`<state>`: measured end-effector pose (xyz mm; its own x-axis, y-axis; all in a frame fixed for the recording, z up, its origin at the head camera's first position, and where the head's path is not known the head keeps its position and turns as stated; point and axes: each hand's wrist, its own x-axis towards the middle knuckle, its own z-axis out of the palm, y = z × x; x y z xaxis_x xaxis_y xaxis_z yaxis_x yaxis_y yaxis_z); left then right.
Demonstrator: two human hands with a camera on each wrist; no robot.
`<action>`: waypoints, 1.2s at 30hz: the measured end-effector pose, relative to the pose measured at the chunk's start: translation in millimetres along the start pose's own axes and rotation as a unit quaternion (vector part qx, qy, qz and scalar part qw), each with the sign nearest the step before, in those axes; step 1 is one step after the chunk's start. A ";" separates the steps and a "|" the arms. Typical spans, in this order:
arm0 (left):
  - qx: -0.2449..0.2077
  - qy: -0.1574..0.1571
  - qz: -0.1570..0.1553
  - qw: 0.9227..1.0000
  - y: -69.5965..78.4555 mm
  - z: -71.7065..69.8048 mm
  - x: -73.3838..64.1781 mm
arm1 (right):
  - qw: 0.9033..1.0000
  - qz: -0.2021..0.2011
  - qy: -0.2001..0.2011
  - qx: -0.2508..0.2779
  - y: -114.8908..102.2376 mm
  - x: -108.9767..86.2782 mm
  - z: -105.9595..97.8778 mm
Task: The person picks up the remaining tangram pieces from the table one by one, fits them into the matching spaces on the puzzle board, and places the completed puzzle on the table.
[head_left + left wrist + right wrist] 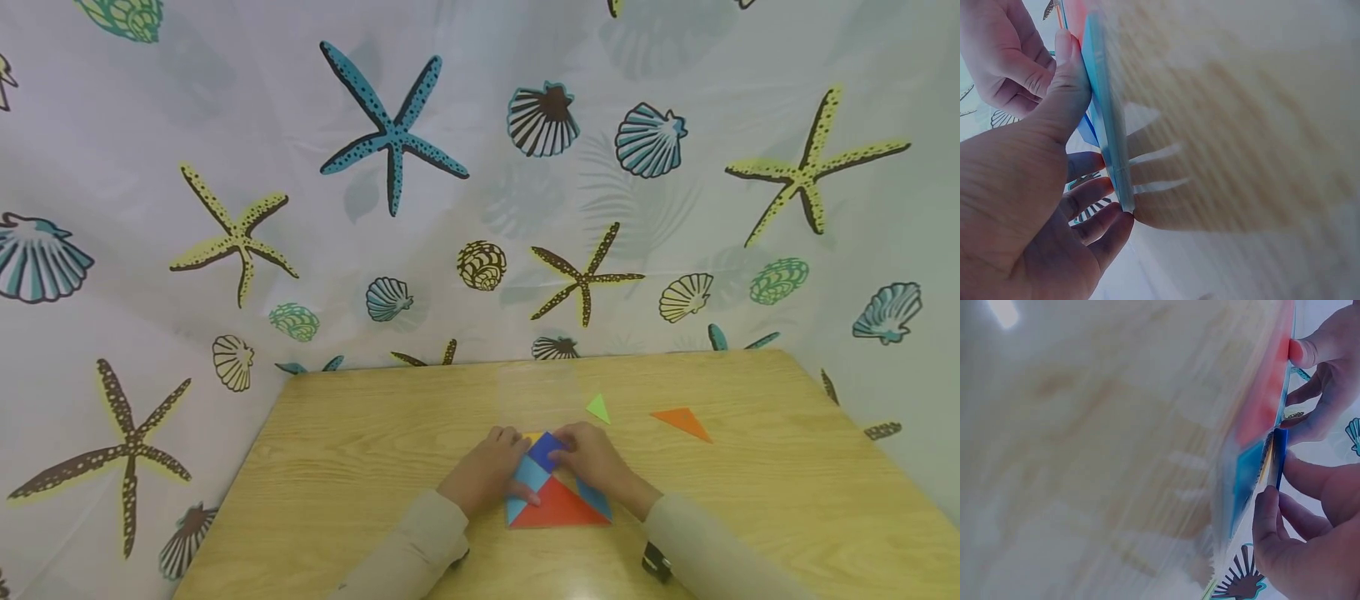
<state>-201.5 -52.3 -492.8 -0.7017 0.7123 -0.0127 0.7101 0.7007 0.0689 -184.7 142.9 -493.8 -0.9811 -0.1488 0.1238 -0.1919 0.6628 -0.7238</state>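
A tangram board [558, 527] lies flat on the table between both hands. My left hand [483, 468] holds its left side, thumb on the upper face and bent fingertips along the edge. With thumb and fingers, my right hand [597, 460] pinches a dark blue square [545, 454] over the board's upper part; in the right wrist view the square [1280, 456] stands tilted. A large red triangle [561, 505] fills the near side. Light blue pieces [531, 473] lie at left and right, and part of a yellow piece [533, 437] shows behind.
Beyond the board, a small green triangle [598, 408] lies loose on the wooden table [360, 442]. An orange triangle [686, 422] rests farther right. A white curtain [480, 167] printed with starfish and shells stands behind the table and along its sides.
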 end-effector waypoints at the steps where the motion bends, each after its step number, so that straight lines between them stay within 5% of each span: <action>1: -0.003 -0.002 -0.002 1.000 0.1 -0.5 0.0 | 1.000 -0.004 -0.006 -0.003 -0.1 0.4 -0.4; 9: -0.008 -0.011 -0.006 1.000 -0.4 -0.7 0.0 | 0.997 -0.032 -0.061 -0.034 2.4 4.0 0.9; 24: 0.008 -0.007 -0.001 1.000 -0.8 -0.5 0.9 | 0.993 -0.006 -0.040 -0.111 -1.9 1.6 5.8; 36: -0.011 -0.005 -0.005 1.000 -1.5 1.5 -0.5 | 0.991 -0.031 -0.037 -0.122 -7.7 -1.9 4.9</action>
<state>-202.1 -53.7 -494.5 -0.7077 0.7062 -0.0236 0.7019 0.7064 0.0916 -181.3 134.5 -491.8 -0.9646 -0.2420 0.1050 -0.2602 0.8073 -0.5297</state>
